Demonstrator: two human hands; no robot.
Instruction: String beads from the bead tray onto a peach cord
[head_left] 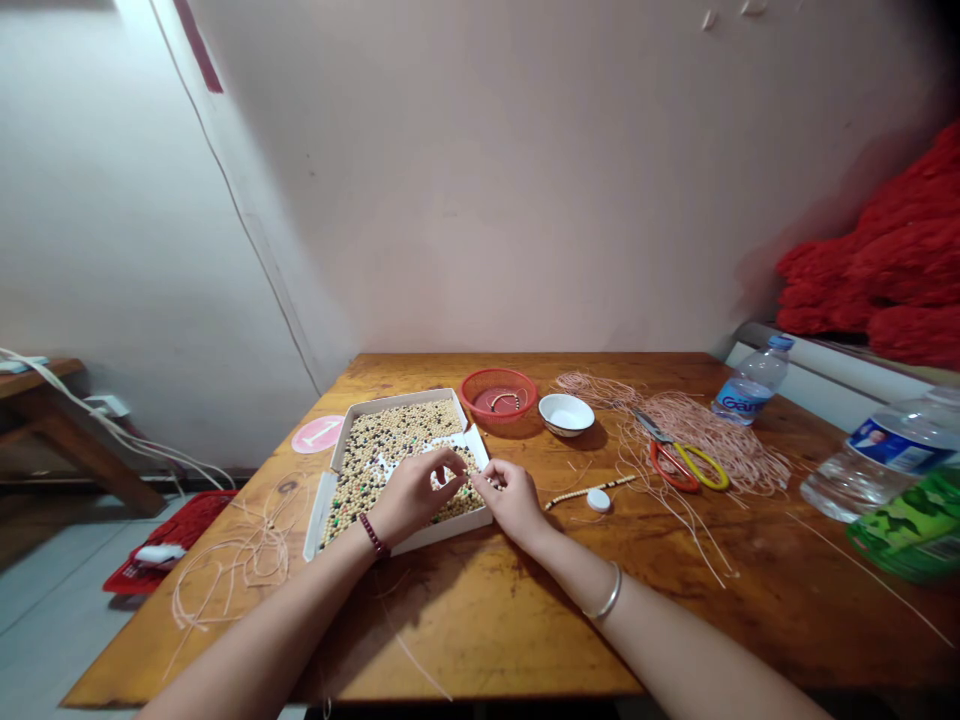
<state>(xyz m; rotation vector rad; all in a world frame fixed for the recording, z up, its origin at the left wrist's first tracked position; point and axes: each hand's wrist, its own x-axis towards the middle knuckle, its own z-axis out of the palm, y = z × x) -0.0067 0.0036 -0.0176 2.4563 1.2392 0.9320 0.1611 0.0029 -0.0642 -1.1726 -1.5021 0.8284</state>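
A shallow white box (442,530) lies on the table, full of small beads (397,425), mostly cream with some black and green. My left hand (412,488) is over the right part of the box, its thumb and forefinger curled round into a pinch. Beside the box's front right corner, my right hand (516,500) is closed, with its fingertips pressed together. Whatever lies in either pinch is too small to make out. Right of my right hand rest a short beaded strand (577,493) and a white round cap (598,500).
Behind the box stand a red basket (484,408) holding a beaded strand and a white bowl (566,412). Scissors (679,455) lie on pink cords (739,450) at right, near bottles (754,385). Loose cords (251,550) spread at left, near the table edge.
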